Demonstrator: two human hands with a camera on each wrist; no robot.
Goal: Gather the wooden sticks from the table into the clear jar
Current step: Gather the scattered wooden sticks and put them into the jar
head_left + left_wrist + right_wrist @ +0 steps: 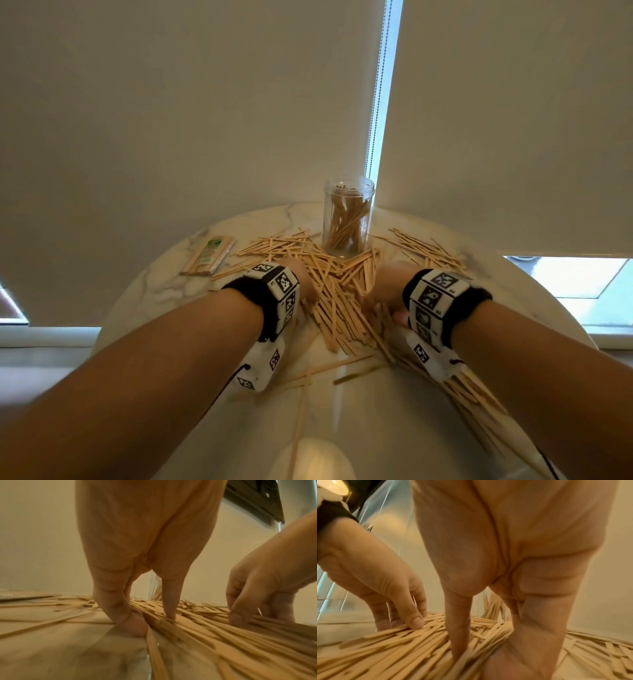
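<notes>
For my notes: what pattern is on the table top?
White marble with grey veins on the table top, shown best in the head view.

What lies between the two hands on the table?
A thick heap of wooden sticks fills the stretch between the left hand and the right hand, with both touching it; the head view shows this best.

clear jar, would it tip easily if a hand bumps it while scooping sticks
Probably yes. The clear jar stands tall and narrow, so a sideways knock could topple it. It looks like thin plastic holding only some sticks, so likely light. Loose wooden sticks lie around its base, so it may slide rather than grip the table.
</notes>
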